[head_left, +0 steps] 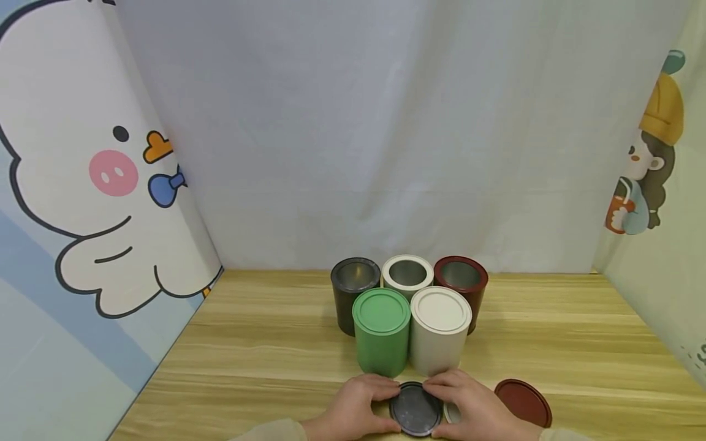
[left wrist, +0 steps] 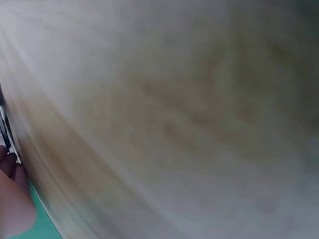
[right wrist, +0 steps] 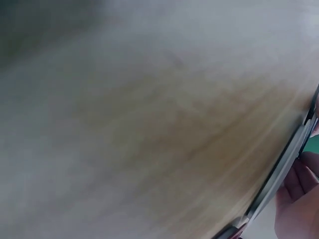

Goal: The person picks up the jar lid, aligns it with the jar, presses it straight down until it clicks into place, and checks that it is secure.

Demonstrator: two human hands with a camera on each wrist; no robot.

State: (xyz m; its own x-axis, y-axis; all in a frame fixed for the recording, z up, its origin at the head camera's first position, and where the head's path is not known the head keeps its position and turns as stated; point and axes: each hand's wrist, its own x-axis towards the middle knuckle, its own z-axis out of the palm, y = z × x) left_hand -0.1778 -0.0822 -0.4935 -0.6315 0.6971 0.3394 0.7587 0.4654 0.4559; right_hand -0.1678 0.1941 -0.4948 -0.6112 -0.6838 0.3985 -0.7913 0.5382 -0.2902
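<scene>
Dark grey lid [head_left: 416,409] lies just before the green can [head_left: 382,349] in the head view, left hand [head_left: 355,407] and right hand [head_left: 475,405] curled round opposite sides of its rim. Lifting might drag the white lid [head_left: 452,414], half-hidden by the right hand — or bump the green can; open room lies leftward on the table [head_left: 248,349]. Left wrist: mostly blur, grip unreadable. Right wrist: lid edges crowd the hand.

Evenly lit head view, blurred wrist views, perhaps misfocused
</scene>
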